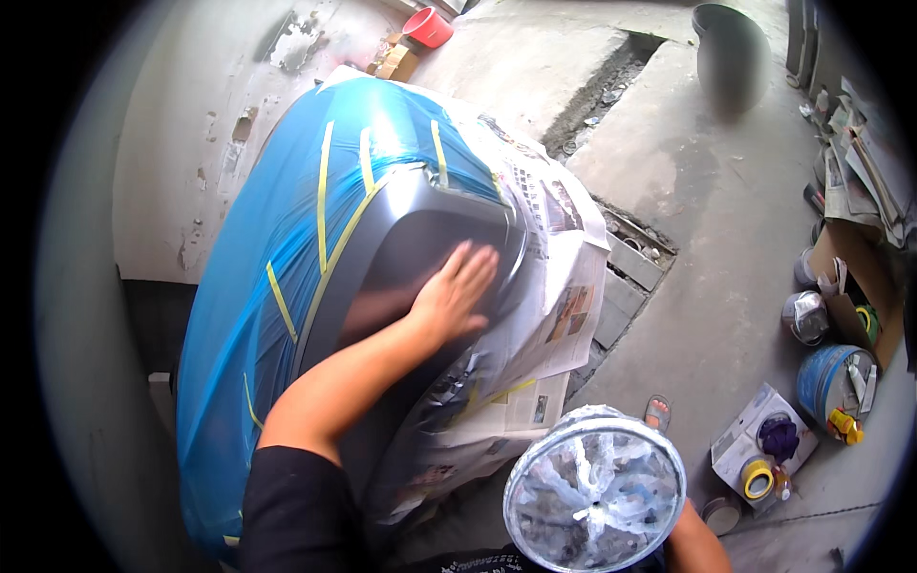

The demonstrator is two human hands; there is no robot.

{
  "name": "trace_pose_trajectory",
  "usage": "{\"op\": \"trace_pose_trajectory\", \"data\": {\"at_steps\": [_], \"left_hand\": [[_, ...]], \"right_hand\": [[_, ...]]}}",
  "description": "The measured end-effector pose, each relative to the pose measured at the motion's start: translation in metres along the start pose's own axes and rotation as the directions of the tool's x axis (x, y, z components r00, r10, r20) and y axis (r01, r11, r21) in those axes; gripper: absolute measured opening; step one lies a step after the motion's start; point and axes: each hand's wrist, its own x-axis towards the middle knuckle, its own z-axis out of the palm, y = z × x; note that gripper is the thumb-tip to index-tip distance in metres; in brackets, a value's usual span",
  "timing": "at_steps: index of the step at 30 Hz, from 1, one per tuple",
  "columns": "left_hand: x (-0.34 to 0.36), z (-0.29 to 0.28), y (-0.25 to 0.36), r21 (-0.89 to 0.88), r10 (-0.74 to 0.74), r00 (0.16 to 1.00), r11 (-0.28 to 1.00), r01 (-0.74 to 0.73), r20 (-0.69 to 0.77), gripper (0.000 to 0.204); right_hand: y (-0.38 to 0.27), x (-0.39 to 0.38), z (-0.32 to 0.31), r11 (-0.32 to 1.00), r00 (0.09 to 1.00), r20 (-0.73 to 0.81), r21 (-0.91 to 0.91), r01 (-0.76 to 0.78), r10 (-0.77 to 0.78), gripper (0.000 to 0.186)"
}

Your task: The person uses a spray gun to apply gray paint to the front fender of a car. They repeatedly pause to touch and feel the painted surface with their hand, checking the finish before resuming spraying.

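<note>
My left hand (457, 291) lies with fingers stretched out on a glossy dark grey car body panel (401, 234). Blue masking film (248, 258) covers the car to the left and beyond, fixed with strips of yellow tape (325, 196). Newspaper sheets (564, 286) mask the right side. Low in the picture, in front of me, is a round metal-looking object (597, 497) smeared with white and grey, its kind unclear. My right forearm (693, 540) reaches behind it, which hides my right hand; whether that hand grips it cannot be seen.
A floor trench (611, 95) with rubble runs beyond the newspaper. Along the right stand a blue bucket (826, 377), a cardboard box (864, 277), cans and a board with a yellow tape roll (757, 478). A red bucket (428, 28) stands by the far wall.
</note>
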Motion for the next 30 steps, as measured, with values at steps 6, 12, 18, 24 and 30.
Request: {"op": "trace_pose_trajectory", "data": {"at_steps": [6, 12, 18, 24, 30], "left_hand": [[-0.02, 0.007, 0.04, 0.074, 0.13, 0.987, 0.988, -0.137, 0.091, 0.088], [-0.143, 0.019, 0.057, -0.094, 0.24, 0.963, 0.969, -0.23, 0.12, 0.09], [-0.076, 0.016, 0.052, 0.012, 0.099, 0.993, 0.995, -0.1, 0.069, 0.087], [-0.1, 0.024, 0.072, -0.076, 0.139, 0.989, 0.988, -0.134, 0.058, 0.09], [-0.235, 0.03, 0.066, -0.19, 0.102, 0.994, 0.977, -0.095, 0.028, 0.085]], "right_hand": [[0.045, -0.043, 0.033, 0.931, 0.945, 0.174, 0.196, -0.309, 0.278, 0.041], [0.011, -0.035, 0.04, 0.999, 0.99, 0.131, -0.008, -0.049, 0.05, 0.045], [0.015, -0.047, 0.054, 1.0, 0.99, 0.136, 0.002, -0.03, 0.03, 0.041], [-0.002, -0.049, 0.052, 0.998, 0.993, 0.104, 0.031, -0.056, 0.053, 0.035], [-0.005, -0.049, 0.059, 0.997, 0.996, 0.08, 0.063, -0.036, 0.031, 0.033]]}}
